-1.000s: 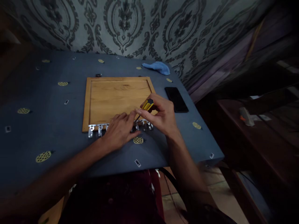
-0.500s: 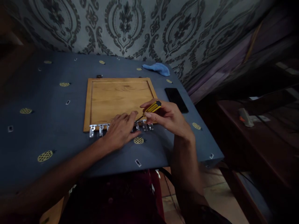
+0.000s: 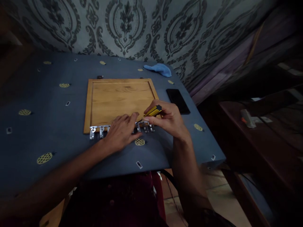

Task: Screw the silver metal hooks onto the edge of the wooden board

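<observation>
A wooden board with a raised frame lies flat on the table. Along its near edge runs a metal hook rail, its several hooks hanging past the board. My left hand rests flat over the middle of the rail, thumb apart from the fingers, covering part of it. Between the fingers of my right hand is a screwdriver with a yellow and black handle, tilted, its shaft pointing down-left to the rail beside my left hand. The tip's exact contact is hidden.
A black phone lies right of the board and a blue cloth behind it. Small dark fittings show at the board's far edge. The blue tablecloth has a pineapple print. A patterned curtain hangs behind.
My right hand has shifted slightly left and the screwdriver handle has tipped lower. My left hand stays on the rail. The whole view has moved very slightly.
</observation>
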Motion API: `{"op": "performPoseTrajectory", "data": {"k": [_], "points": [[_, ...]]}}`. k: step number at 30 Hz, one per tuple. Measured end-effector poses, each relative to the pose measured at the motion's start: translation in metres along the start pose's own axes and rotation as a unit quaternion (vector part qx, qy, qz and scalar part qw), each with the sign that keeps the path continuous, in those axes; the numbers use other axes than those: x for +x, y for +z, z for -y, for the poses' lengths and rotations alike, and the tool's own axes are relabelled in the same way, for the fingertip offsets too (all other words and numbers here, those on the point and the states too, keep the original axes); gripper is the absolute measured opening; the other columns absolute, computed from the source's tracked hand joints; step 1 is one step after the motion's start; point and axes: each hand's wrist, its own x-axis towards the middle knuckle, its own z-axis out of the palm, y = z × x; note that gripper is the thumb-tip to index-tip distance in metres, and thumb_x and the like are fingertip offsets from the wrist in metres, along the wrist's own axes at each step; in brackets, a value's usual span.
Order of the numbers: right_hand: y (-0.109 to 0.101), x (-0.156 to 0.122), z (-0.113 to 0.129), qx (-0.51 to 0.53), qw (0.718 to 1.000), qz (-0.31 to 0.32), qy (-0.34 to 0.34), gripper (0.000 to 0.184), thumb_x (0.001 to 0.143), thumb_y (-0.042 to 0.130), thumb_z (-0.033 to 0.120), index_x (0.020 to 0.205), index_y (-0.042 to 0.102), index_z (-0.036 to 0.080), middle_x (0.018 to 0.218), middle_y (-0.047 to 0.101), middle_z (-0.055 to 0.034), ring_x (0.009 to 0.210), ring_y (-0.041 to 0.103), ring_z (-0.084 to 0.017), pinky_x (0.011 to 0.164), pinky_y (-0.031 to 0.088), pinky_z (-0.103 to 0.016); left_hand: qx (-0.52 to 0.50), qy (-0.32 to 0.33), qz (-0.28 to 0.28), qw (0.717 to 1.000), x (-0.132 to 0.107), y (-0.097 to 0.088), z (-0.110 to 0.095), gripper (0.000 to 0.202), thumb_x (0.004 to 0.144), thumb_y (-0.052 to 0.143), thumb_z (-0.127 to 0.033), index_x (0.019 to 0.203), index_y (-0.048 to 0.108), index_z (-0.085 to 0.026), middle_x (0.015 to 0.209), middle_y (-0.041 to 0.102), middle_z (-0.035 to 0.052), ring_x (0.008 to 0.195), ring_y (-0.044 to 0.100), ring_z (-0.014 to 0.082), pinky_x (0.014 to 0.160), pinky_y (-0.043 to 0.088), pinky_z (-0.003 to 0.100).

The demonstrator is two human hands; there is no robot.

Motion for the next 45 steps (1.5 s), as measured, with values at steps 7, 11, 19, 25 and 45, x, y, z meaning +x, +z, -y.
{"op": "performPoseTrajectory", "data": {"k": [7,11,19,25,45], "points": [[0.003,0.0,0.001,-0.005,1.0,0.002,-0.005,0.03,0.083,0.076,0.046,0.073,0.066,0.019,0.071,0.064,0.0007,0.065,0.058,-0.012,0.06,0.044,-0.027,0.002,0.005,0.0,1.0,0.001,0.001,0.001,0.053,0.09,0.065,-0.044,0.129,0.043,-0.015,0.106,0.068,0.0112,0.101,0.064,0.0304,0.088,0.05,0.043],[0.005,0.0,0.0,-0.035,0.999,-0.015,-0.019,0.031,0.084,0.075,0.045,0.072,0.065,0.018,0.069,0.062,0.0007,0.062,0.056,-0.012,0.058,0.041,-0.027,0.002,0.003,0.001,1.0,0.001,0.001,0.0,0.054,0.09,0.067,-0.044,0.129,0.044,-0.015,0.107,0.068,0.0108,0.104,0.064,0.0305,0.09,0.05,0.043],[0.011,0.0,-0.002,-0.085,0.995,-0.044,-0.036,0.037,0.085,0.074,0.047,0.067,0.059,0.019,0.064,0.057,0.0016,0.058,0.052,-0.011,0.056,0.038,-0.028,0.002,0.013,0.0,1.0,0.001,0.002,0.001,0.049,0.091,0.066,-0.043,0.127,0.046,-0.015,0.109,0.068,0.0115,0.105,0.064,0.0303,0.091,0.05,0.044],[0.014,-0.002,-0.003,-0.061,0.994,-0.09,-0.017,0.028,0.082,0.078,0.041,0.071,0.064,0.019,0.065,0.058,0.0021,0.059,0.054,-0.011,0.057,0.041,-0.028,-0.004,0.0,0.01,1.0,0.001,-0.001,-0.001,0.055,0.09,0.068,-0.042,0.131,0.044,-0.014,0.107,0.069,0.0113,0.104,0.064,0.0301,0.09,0.05,0.043],[0.017,-0.004,-0.007,-0.081,0.991,-0.105,0.018,0.03,0.085,0.074,0.041,0.069,0.06,0.019,0.066,0.058,0.0019,0.059,0.054,-0.01,0.055,0.042,-0.027,-0.009,-0.004,0.017,1.0,0.001,-0.002,-0.001,0.056,0.091,0.066,-0.04,0.134,0.043,-0.013,0.107,0.068,0.0113,0.104,0.063,0.0304,0.091,0.049,0.043]]}}
